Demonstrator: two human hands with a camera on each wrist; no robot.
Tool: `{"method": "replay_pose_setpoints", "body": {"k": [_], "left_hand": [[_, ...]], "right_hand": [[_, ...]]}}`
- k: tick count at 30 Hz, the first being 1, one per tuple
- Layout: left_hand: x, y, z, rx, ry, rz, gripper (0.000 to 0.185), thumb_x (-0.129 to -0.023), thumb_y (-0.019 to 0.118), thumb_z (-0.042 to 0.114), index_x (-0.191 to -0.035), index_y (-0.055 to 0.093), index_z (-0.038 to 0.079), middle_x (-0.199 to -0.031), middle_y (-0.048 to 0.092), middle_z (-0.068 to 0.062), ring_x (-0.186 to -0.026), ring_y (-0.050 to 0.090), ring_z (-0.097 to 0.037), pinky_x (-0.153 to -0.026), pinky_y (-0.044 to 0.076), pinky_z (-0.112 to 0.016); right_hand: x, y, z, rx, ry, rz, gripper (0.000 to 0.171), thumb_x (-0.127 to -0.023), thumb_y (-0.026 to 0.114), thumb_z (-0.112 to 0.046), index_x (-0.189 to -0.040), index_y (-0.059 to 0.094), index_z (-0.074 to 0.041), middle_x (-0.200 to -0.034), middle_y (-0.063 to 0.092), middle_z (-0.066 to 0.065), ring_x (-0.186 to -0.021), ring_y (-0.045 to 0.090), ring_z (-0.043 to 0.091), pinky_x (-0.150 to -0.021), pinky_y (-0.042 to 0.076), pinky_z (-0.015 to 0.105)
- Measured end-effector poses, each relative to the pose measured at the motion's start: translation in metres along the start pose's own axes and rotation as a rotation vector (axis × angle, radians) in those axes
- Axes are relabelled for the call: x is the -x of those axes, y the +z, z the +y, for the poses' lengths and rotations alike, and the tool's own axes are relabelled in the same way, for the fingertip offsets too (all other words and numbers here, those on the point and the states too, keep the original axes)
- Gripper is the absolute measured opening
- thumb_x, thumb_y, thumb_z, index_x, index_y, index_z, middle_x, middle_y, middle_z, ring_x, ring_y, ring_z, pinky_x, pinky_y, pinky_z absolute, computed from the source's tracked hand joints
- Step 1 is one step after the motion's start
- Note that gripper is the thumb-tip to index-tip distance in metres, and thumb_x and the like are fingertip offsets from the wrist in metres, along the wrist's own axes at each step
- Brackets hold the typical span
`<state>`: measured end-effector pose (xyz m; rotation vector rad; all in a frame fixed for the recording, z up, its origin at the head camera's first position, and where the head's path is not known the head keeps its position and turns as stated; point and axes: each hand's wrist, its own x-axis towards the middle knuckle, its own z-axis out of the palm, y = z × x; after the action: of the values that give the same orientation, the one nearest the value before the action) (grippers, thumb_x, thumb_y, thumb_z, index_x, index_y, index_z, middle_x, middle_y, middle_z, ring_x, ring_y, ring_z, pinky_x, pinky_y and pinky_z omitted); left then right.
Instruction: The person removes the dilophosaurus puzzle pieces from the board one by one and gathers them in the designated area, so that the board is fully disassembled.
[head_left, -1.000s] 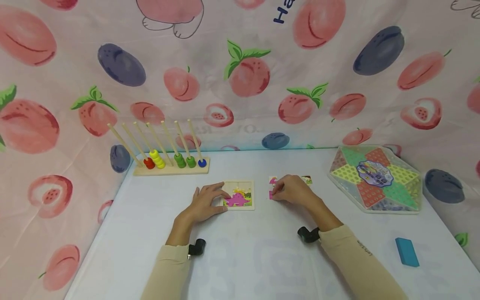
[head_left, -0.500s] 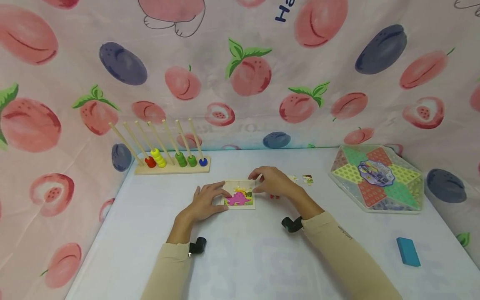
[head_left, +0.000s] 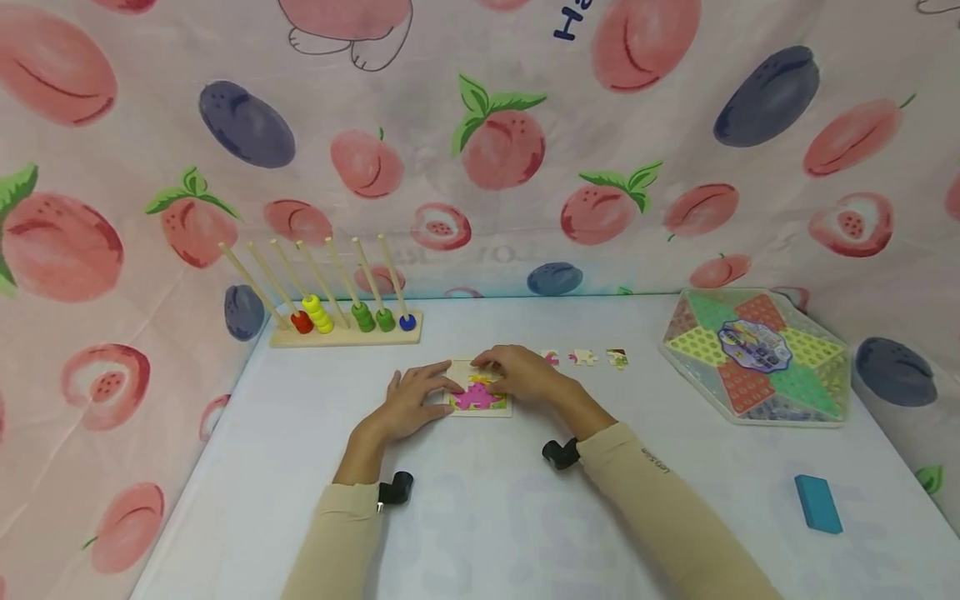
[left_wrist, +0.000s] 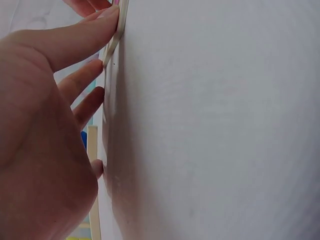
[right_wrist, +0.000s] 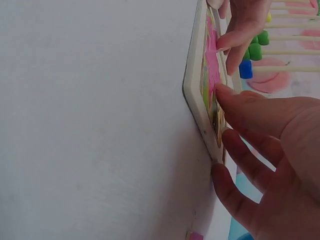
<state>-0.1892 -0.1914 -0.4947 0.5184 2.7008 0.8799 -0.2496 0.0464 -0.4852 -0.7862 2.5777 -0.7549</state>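
Note:
A small wooden-framed jigsaw puzzle (head_left: 480, 398) with a pink dinosaur picture lies flat on the table. My left hand (head_left: 409, 402) rests along its left side, the thumb at the near corner and a fingertip on the picture; the left wrist view shows these fingers (left_wrist: 82, 82) fairly straight against the frame edge. Over the right part of the puzzle is my right hand (head_left: 528, 375). Its thumb (right_wrist: 250, 107) touches the picture in the right wrist view, and the other fingers are spread near the far and right edges. No piece shows between them. The hand hides the puzzle's right side.
Loose puzzle pieces (head_left: 583, 357) lie in a row right of the puzzle. A bead-peg counting stand (head_left: 348, 336) stands at the back left. A hexagonal game case (head_left: 753, 358) lies at the back right, and a blue block (head_left: 818, 503) nearer on the right.
My right hand has moved left from the loose pieces to the puzzle, and its thumb and index are now over the picture. The left hand has stayed at the frame.

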Motion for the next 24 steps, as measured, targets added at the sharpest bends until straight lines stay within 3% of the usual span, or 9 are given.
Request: {"method": "replay_pose_setpoints", "body": {"k": [12,18,24], "left_hand": [[-0.0002,-0.0016,0.0043,-0.012,0.014,0.025,0.022,-0.094,0.064,0.023,-0.115,0.067,0.027,-0.158,0.033,-0.004,-0.143,0.026,-0.036,-0.112,-0.003,-0.071],[-0.0004,-0.0008,0.0039,-0.004,0.017,0.020,0.023,-0.092,0.066,0.023,-0.114,0.067,0.027,-0.158,0.032,-0.004,-0.144,0.025,-0.036,-0.112,-0.003,-0.071],[-0.0021,0.0015,0.0025,-0.006,0.018,0.023,0.021,-0.093,0.066,0.025,-0.114,0.067,0.028,-0.158,0.033,-0.004,-0.143,0.026,-0.035,-0.112,-0.002,-0.071]], "right_hand": [[-0.0002,0.0021,0.0012,0.020,-0.025,0.009,0.040,-0.086,0.074,-0.020,-0.125,0.066,-0.017,-0.113,0.066,-0.003,-0.098,0.057,0.012,-0.090,0.049,0.030],[-0.0035,0.0011,0.0004,0.013,0.017,-0.014,0.036,-0.088,0.072,-0.019,-0.124,0.066,-0.015,-0.109,0.066,-0.002,-0.098,0.057,0.014,-0.094,0.049,0.032],[-0.0038,0.0005,-0.0002,-0.004,0.049,-0.021,0.036,-0.089,0.072,-0.020,-0.123,0.064,-0.017,-0.106,0.060,-0.003,-0.091,0.053,0.015,-0.085,0.049,0.028]]}}
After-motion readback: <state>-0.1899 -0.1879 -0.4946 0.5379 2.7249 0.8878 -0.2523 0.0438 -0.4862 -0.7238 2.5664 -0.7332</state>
